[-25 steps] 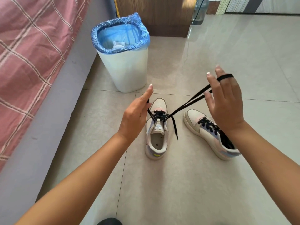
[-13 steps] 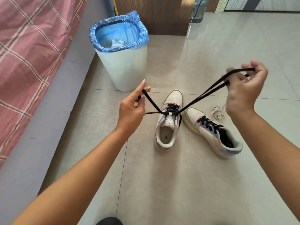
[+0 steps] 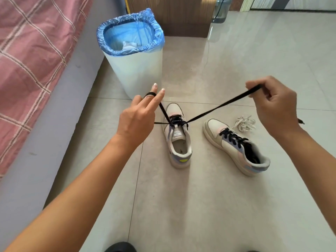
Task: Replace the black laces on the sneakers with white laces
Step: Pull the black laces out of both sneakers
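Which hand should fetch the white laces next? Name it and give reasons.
Right. The right hand hangs almost directly above the white laces beside the right sneaker; the left hand is across both shoes.

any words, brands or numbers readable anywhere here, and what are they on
Tongue label of the left sneaker: small dark print, too blurred to read.
Right sneaker: no text shows.
Bin: no text shows.
Nothing else in view carries legible writing.

bare forearms — no sleeves, pale-painted nails
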### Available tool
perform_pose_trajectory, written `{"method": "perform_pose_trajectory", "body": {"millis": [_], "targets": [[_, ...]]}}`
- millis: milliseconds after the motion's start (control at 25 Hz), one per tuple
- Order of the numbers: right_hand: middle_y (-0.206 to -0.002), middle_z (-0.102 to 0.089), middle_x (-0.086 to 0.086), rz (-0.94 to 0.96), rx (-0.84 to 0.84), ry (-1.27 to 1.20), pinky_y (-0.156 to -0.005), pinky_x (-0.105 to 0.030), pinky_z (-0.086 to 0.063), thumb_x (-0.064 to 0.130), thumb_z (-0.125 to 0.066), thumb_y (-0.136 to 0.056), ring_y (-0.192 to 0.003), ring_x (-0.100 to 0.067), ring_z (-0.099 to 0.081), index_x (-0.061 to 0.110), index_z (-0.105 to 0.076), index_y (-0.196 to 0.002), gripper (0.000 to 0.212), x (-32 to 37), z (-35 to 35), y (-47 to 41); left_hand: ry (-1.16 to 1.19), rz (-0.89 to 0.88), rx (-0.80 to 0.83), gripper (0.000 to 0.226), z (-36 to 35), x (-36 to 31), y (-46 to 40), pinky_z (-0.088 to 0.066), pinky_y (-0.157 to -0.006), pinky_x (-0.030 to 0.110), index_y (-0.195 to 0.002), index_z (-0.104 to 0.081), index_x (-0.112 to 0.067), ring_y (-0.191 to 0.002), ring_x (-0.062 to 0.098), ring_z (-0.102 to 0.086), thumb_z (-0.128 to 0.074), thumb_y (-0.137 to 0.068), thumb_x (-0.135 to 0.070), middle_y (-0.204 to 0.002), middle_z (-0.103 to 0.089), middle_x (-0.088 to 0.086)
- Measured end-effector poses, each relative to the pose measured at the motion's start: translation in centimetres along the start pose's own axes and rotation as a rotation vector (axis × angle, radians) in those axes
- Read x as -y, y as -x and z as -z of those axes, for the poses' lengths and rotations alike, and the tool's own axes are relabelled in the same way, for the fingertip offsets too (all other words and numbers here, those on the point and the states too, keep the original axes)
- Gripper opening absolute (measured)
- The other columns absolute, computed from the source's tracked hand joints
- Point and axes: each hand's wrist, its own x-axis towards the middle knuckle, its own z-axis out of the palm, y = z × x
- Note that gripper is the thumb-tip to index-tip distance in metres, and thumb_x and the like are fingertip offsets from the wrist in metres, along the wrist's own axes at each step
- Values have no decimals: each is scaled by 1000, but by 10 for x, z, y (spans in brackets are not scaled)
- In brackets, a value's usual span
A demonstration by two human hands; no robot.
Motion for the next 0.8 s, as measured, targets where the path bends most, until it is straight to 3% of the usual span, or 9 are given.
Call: {"method": "perform_pose_trajectory", "body": {"millis": [80,120,200,240,400,520,600,720,800], "targets": [[-55,-60,17,-165,0,-135,-57,-20,-40,42,-55,-89,-53,-4,-49,21,-62,-82,23,3,5,-6,-56,62,75,54,9,-1,-4,-35,-38,21,-114,-67,-14,-58,26,-57,-59,-66,10,-110,-69,3],[-50,-58,11,-222,16,-152,-53,-17,-38,39,-56,-91,-47,-3,-47,23,-58,-76,22,4,6,-9,-97,73,111,45,17,1,-11,-33,-38,20,-102,-71,-15,-53,26,-56,-65,-63,9,-93,-72,3],[-50,-53,4,-275,67,-62,-50,-16,-34,37,-56,-93,-43,-3,-42,25,-55,-69,27,2,6,-10,-163,80,127,26,35,7,-24,-32,-40,20,-81,-71,-16,-49,26,-55,-72,-62,1,-63,-65,1],[-54,-52,0,-285,73,-26,-51,-18,-34,37,-56,-93,-45,-3,-42,24,-55,-67,29,1,6,-11,-162,91,113,18,42,11,-30,-34,-42,22,-81,-71,-16,-51,27,-57,-70,-67,-6,-59,-64,2],[-68,-57,-5,-294,76,66,-54,-13,-35,31,-56,-93,-56,-1,-51,12,-63,-88,20,-2,8,-18,-39,186,119,26,64,8,-30,-42,-50,29,-100,-71,-16,-62,31,-65,-52,-83,-20,-69,-68,5],[-86,-58,-13,-199,8,280,-69,-26,-37,22,-53,-91,-83,-23,-52,7,-62,-97,18,-4,6,-30,-60,187,166,20,77,7,-20,-43,-48,30,-101,-70,-14,-59,33,-61,-56,-88,-19,-81,-64,5],[-98,-58,-20,-134,-9,438,-84,-32,-37,18,-50,-89,-99,-33,-49,3,-62,-99,22,-12,5,-40,-95,243,310,19,85,12,-23,-40,-53,29,-100,-69,-13,-68,34,-61,-58,-91,-27,-88,-63,6],[-114,-55,-23,-211,184,677,-93,-41,-36,17,-48,-90,-112,-38,-44,5,-57,-114,28,-23,-9,-48,-211,340,639,33,88,19,-30,-32,-59,27,-87,-65,-15,-81,27,-57,-54,-92,-45,-83,-61,4],[-120,-54,-20,-162,425,929,-90,-42,-36,15,-48,-90,-113,-36,-46,10,-43,-125,36,-14,-43,-33,-82,402,672,36,88,16,-35,-32,-62,29,-81,-60,-14,-80,23,-50,-51,-92,-47,-78,-56,2]]}}
